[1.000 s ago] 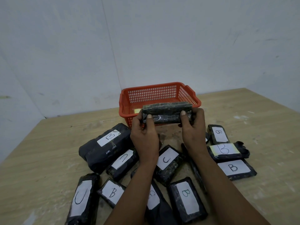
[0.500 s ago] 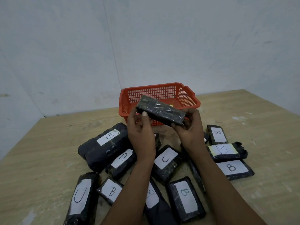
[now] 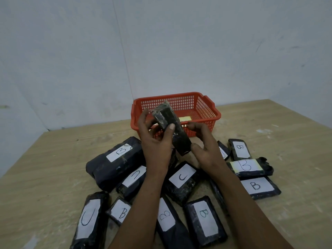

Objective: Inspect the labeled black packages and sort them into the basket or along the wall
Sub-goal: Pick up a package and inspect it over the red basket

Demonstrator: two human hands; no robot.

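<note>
I hold a black wrapped package (image 3: 170,128) in the air in front of the red basket (image 3: 204,105), its long axis pointing away from me; no label shows on it. My left hand (image 3: 156,141) grips its left side with the thumb pressed on top. My right hand (image 3: 204,146) has its fingers curled at the package's near end and right edge. Inside the basket lies a package with a yellowish label (image 3: 185,119). Several black packages marked B or C lie on the table below my arms, such as a large B package (image 3: 115,162) and a C package (image 3: 181,178).
The wooden table (image 3: 53,173) runs to a white wall (image 3: 161,51) behind the basket. More labeled packages lie at the right (image 3: 256,186) and at the front left (image 3: 89,220). Bare tabletop shows at the far left and far right.
The held package has turned from lying crosswise between both hands to pointing away from me, its far end raised over the basket. My right hand slid to its near end.
</note>
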